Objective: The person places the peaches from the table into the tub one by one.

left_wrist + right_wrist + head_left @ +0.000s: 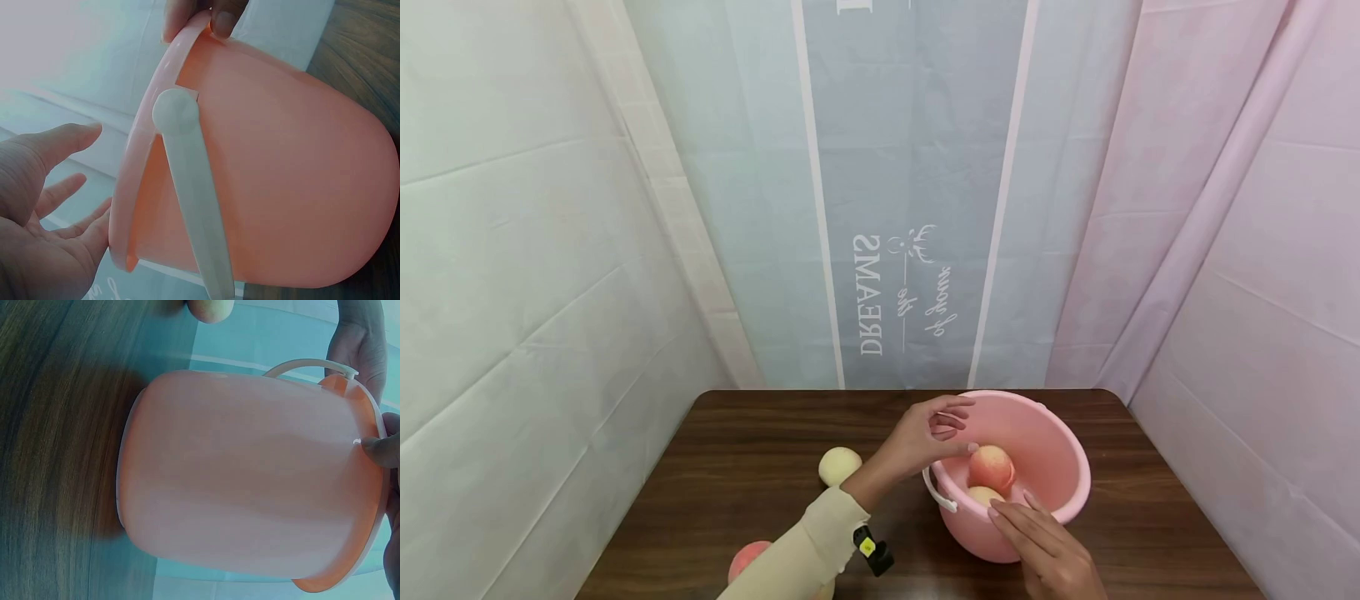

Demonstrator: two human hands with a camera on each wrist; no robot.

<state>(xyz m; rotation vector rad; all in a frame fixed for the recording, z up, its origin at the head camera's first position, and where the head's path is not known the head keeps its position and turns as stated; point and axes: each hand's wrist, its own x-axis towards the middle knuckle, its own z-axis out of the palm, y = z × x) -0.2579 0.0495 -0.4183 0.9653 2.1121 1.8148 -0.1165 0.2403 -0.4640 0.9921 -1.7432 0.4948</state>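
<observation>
A pink bucket with a white handle stands on the table's right half. My right hand grips its near rim, the thumb outside the wall and fingers over the edge. Above the opening's left side is my left hand, its fingers loosely spread and holding nothing. In the left wrist view, fingers of that hand reach the rim. Two peach-like fruits lie inside the bucket: an orange-pink one near my left thumb, and a paler one partly hidden by the near rim and right fingers.
On the dark wooden table, a cream round fruit lies left of the bucket. A pink one and another pale one are partly covered by my left sleeve. Hanging cloth surrounds the table.
</observation>
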